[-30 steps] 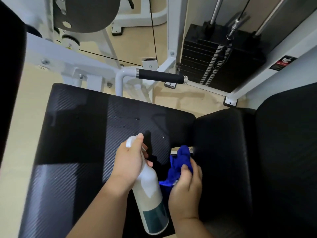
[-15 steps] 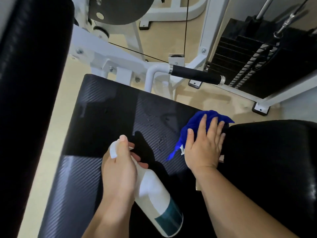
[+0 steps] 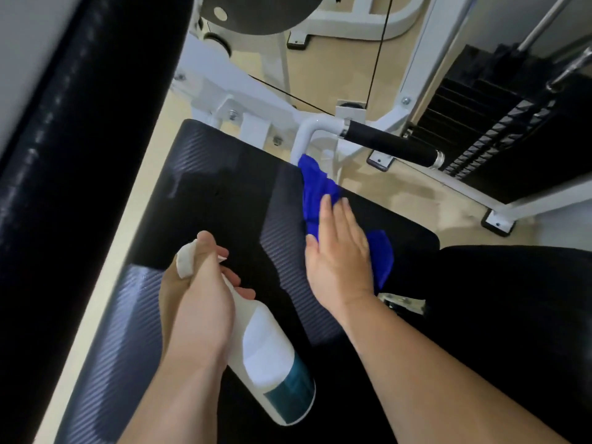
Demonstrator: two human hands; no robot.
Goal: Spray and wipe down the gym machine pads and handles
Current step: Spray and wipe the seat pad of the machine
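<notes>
Head: spray bottle (image 3: pixel 267 350) diagonal, nozzle upper-left.

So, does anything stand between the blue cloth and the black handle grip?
Nothing visible does. The right hand presses the blue cloth on the seat pad; its far end reaches the pad's edge near the bare handle grip.

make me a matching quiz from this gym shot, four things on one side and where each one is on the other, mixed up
Things:
1. spray bottle
2. blue cloth
3. handle grip
4. weight stack

Places:
a. under the flat right hand on the seat pad
b. far right, beside the white frame
c. held in the left hand
d. just past the pad's far edge, untouched

Pairs: 1-c, 2-a, 3-d, 4-b
</notes>
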